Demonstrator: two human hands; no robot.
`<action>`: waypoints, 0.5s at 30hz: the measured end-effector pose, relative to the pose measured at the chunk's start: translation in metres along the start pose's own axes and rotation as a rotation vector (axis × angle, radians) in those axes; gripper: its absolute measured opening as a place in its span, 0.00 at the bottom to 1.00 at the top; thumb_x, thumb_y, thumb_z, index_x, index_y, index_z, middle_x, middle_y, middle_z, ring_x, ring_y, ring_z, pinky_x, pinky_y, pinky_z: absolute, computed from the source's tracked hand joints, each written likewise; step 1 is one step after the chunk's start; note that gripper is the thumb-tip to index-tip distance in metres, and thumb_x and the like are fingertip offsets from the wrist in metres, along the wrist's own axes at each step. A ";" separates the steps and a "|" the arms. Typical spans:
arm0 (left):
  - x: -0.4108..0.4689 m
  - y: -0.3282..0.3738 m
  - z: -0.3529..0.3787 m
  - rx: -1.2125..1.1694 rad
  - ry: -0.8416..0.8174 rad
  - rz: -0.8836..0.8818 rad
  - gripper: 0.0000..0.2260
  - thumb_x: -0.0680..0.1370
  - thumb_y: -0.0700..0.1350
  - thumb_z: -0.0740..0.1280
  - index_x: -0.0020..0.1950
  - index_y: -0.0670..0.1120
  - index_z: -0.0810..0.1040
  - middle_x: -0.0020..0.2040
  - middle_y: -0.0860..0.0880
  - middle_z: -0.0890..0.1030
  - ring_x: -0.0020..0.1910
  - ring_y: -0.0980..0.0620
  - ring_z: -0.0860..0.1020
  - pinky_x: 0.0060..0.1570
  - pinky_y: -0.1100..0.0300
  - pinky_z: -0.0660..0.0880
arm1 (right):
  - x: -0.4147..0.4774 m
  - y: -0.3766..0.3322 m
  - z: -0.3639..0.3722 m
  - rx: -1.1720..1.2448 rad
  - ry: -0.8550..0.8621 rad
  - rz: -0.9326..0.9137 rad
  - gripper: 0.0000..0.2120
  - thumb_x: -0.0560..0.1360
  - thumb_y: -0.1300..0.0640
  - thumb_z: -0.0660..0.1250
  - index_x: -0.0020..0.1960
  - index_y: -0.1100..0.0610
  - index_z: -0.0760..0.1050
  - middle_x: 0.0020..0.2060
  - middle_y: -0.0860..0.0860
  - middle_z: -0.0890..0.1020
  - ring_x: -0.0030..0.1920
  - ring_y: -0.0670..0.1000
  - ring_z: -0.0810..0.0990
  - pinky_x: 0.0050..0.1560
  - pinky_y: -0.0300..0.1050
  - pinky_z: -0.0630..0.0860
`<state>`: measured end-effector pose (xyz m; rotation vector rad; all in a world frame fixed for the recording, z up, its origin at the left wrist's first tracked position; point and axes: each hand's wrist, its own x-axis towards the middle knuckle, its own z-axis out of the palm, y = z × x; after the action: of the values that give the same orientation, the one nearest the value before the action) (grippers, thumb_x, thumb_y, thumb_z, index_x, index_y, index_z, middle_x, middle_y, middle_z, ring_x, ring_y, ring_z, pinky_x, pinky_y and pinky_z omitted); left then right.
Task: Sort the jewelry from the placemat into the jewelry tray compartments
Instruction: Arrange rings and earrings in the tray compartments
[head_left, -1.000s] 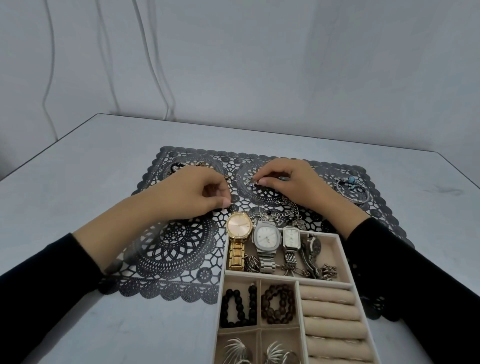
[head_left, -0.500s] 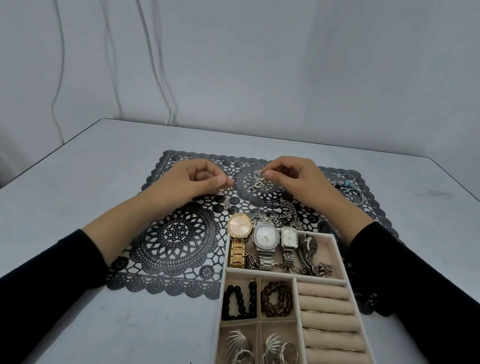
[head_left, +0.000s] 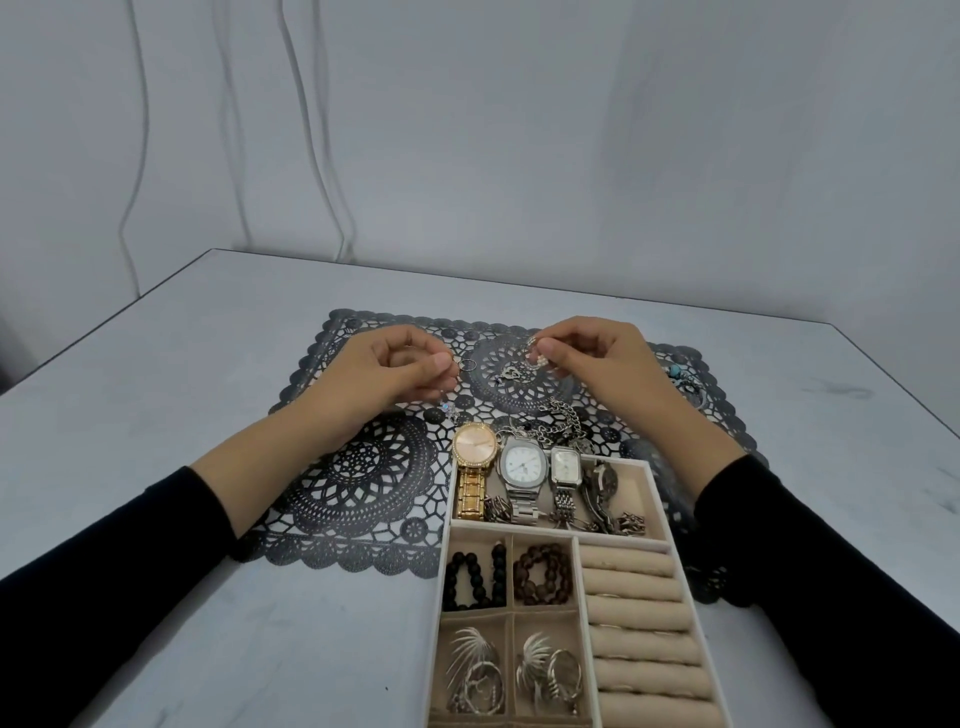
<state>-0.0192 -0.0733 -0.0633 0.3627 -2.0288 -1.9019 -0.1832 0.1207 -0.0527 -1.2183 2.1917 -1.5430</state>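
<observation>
While my left hand (head_left: 395, 374) pinches a small ring (head_left: 468, 364) at its fingertips, my right hand (head_left: 602, 358) pinches a beaded piece (head_left: 536, 355) above the placemat (head_left: 363, 467).

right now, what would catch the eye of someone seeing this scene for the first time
Two hands poised over the black lace placemat: the left hand pinches a small silver ring, and the right hand pinches a pale beaded piece. Next comes the jewelry tray nearest the camera, its far compartment lined with watches, the gold watch leftmost.
</observation>
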 end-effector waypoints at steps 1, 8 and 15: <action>0.000 0.002 0.001 0.001 0.015 0.002 0.09 0.72 0.43 0.71 0.50 0.42 0.81 0.46 0.44 0.86 0.47 0.49 0.85 0.45 0.63 0.81 | -0.001 0.000 0.000 0.010 0.004 0.003 0.06 0.75 0.56 0.69 0.51 0.54 0.83 0.42 0.55 0.85 0.38 0.53 0.81 0.45 0.56 0.80; -0.003 0.003 0.001 0.170 0.039 0.047 0.04 0.77 0.40 0.70 0.50 0.42 0.81 0.45 0.42 0.86 0.46 0.46 0.85 0.52 0.55 0.81 | -0.009 -0.003 0.002 0.045 0.003 0.019 0.06 0.75 0.57 0.70 0.51 0.54 0.83 0.40 0.50 0.86 0.39 0.47 0.83 0.43 0.41 0.80; -0.003 0.001 -0.008 0.557 -0.071 0.129 0.04 0.74 0.47 0.74 0.48 0.51 0.84 0.42 0.54 0.86 0.44 0.58 0.83 0.51 0.66 0.76 | -0.009 -0.002 0.004 0.018 0.000 0.020 0.06 0.75 0.54 0.70 0.50 0.52 0.83 0.41 0.52 0.86 0.40 0.51 0.82 0.44 0.43 0.80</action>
<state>-0.0134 -0.0789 -0.0625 0.2872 -2.5420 -1.2652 -0.1743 0.1241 -0.0555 -1.1877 2.1783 -1.5515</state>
